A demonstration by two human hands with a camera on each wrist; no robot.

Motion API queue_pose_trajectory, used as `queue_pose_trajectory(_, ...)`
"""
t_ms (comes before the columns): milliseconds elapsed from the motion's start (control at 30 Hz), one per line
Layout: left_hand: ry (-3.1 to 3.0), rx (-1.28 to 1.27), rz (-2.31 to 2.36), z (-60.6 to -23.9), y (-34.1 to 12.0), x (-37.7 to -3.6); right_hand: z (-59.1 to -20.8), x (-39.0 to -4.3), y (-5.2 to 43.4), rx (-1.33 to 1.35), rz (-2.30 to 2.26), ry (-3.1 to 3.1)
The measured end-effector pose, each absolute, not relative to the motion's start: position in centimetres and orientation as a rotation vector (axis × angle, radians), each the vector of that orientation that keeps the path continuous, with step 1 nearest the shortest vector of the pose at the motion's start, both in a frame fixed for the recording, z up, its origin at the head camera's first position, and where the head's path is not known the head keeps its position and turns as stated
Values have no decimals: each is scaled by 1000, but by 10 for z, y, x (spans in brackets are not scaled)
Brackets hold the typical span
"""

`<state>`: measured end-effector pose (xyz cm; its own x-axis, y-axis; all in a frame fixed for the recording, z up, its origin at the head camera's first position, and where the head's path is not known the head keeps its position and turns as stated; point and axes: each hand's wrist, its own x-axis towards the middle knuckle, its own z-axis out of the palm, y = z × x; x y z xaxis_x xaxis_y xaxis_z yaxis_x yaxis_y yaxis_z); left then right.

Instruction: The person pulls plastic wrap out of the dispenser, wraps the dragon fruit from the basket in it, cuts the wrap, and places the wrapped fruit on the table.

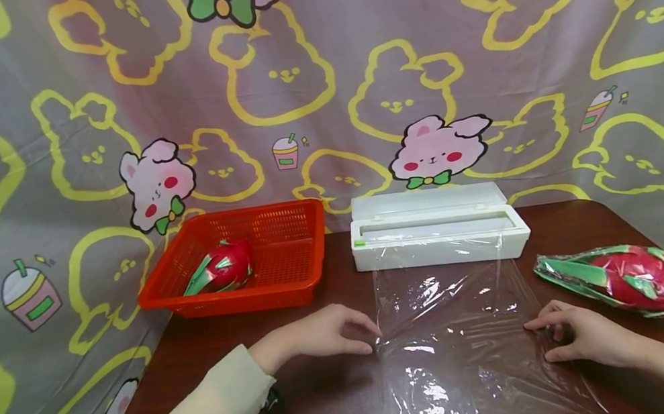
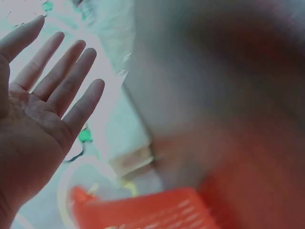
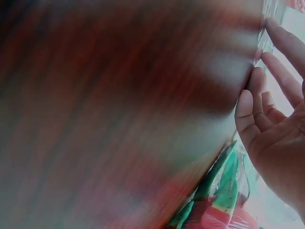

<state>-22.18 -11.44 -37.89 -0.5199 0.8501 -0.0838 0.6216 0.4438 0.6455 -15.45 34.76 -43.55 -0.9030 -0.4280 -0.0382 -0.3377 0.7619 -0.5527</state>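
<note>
A sheet of clear plastic wrap [image 1: 445, 357] lies stretched toward me over the table from a white wrap dispenser [image 1: 442, 249] with a raised lid. At the sheet's left edge is my left hand [image 1: 336, 331], fingers loosely bent; the left wrist view shows that hand [image 2: 52, 109] spread with nothing in it. My right hand [image 1: 588, 335] has its fingertips at the right edge of the wrap, and in the right wrist view its fingers [image 3: 281, 40] look relaxed. Beyond it lies a toy dragon fruit [image 1: 649, 278] wrapped in film, its green leaves [image 3: 224, 183] visible near that hand.
A red plastic basket [image 1: 281, 297] stands at the back left, holding another toy dragon fruit [image 1: 231, 265] without visible film. Behind the dark brown table [image 1: 303, 399] hangs a grey patterned curtain [image 1: 319, 87].
</note>
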Motion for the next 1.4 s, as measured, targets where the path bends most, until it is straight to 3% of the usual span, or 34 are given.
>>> queue_pose_trajectory(367,2453,1064,900,-319,-148,-221,-435,-156,347,-589,-828,2773)
queue_pose_trajectory(633,2713,946,985,-297,-183,-236,-437,-156,348,-611,-822,2791)
queue_pose_trajectory(1000,2863,569,1007,-281,-235,-276,-438,-156,351,-616,-821,2783)
queue_pose_trajectory(1400,2902,450,997,-284,-284,-311,-440,-158,353,-612,-840,2760)
